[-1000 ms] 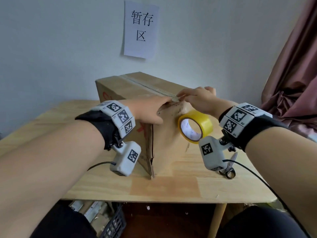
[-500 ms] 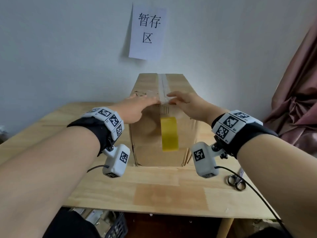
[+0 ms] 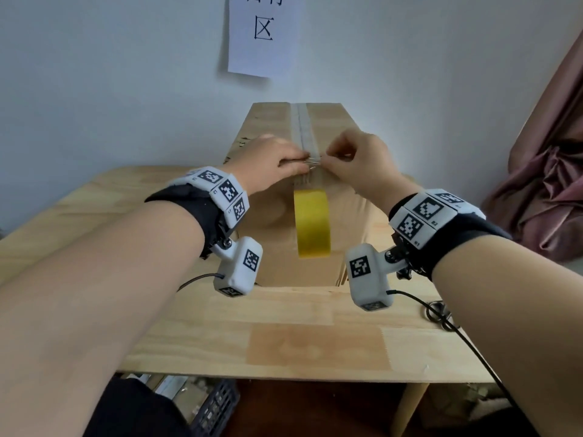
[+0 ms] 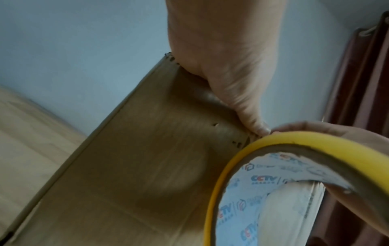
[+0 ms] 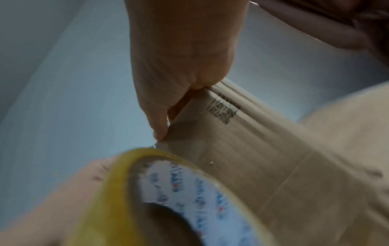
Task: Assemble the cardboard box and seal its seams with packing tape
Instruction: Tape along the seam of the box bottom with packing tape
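Observation:
The cardboard box (image 3: 331, 121) stands on the wooden table (image 3: 284, 342) with one end facing me. A clear tape strip (image 3: 302, 127) runs along its top seam. The yellow tape roll (image 3: 312, 222) hangs edge-on from that strip against the near end face. My left hand (image 3: 277, 162) and right hand (image 3: 353, 159) meet at the near top edge, each pinching the tape where it bends over the edge. The left wrist view shows the left hand (image 4: 231, 83) on the box corner above the roll (image 4: 273, 166). The right wrist view shows the right hand (image 5: 179, 66) pinching above the roll (image 5: 168, 199).
Scissors (image 3: 438, 313) lie on the table at the right, under my right forearm. A paper sign (image 3: 263, 33) hangs on the wall behind the box. A dark red curtain (image 3: 549, 184) hangs at the right. A black crate (image 3: 217, 408) sits below the table's front edge.
The box has been turned from a corner-on position so that its end faces me. Both hands went from flat on the top edge to curled pinches on the tape.

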The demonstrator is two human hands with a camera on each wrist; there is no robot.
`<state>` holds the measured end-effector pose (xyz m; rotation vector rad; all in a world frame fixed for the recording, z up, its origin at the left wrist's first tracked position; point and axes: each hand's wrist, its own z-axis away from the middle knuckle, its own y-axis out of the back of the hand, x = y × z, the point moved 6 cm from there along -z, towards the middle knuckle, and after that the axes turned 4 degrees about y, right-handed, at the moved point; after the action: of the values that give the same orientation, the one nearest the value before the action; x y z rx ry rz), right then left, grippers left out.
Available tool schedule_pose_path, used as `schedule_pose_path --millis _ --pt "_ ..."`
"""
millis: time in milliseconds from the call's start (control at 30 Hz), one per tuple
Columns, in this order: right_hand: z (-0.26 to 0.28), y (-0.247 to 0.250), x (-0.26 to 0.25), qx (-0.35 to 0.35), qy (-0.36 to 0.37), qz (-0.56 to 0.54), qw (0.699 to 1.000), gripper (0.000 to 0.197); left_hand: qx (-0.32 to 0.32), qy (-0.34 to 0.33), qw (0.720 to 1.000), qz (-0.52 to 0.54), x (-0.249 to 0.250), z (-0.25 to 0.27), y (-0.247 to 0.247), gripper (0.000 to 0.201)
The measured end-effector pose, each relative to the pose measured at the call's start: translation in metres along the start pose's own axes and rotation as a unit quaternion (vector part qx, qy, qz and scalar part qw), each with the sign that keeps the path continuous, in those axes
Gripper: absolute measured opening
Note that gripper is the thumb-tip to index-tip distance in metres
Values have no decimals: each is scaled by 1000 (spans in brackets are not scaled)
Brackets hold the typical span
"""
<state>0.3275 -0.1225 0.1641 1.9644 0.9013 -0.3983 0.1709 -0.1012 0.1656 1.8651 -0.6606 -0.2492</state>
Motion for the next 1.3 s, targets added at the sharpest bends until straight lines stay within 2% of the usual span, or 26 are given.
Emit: schedule_pose_path --millis 67,133,167,233,300,367,567,800,933,1033,1200,1300 --pt "6 4 -5 21 -36 12 999 28 -13 2 1000 14 0 1 2 39" --pt "15 -3 -15 -50 -95 55 993 50 -25 6 999 26 1 3 3 39" --pt "20 -8 -17 -102 -142 43 984 54 -30 8 999 28 2 4 3 39" --pt "36 -15 -20 -204 -255 -35 944 49 -45 20 999 15 4 5 4 40" --pt "52 -18 -24 -260 -312 -82 910 37 -65 35 997 -4 7 9 3 43" --pt "59 -20 -27 -261 -301 -108 911 28 -85 46 995 -2 6 12 1 44" --pt "69 -25 -31 -213 -311 -185 907 25 -118 55 991 -17 10 19 4 46" --pt "66 -33 -29 -213 -328 -208 897 26 -92 51 994 -22 11 19 5 48" --pt "74 -46 -13 -238 -367 -195 878 35 -80 48 995 -44 14 11 7 48" --pt "80 -57 2 -227 -380 -204 873 36 -59 40 996 -56 14 11 5 50" --pt "74 -61 6 -210 -366 -192 886 34 -5 26 997 -68 7 13 -2 54" --pt "72 -57 9 -202 -357 -157 899 40 24 14 995 -93 8 14 -9 55"
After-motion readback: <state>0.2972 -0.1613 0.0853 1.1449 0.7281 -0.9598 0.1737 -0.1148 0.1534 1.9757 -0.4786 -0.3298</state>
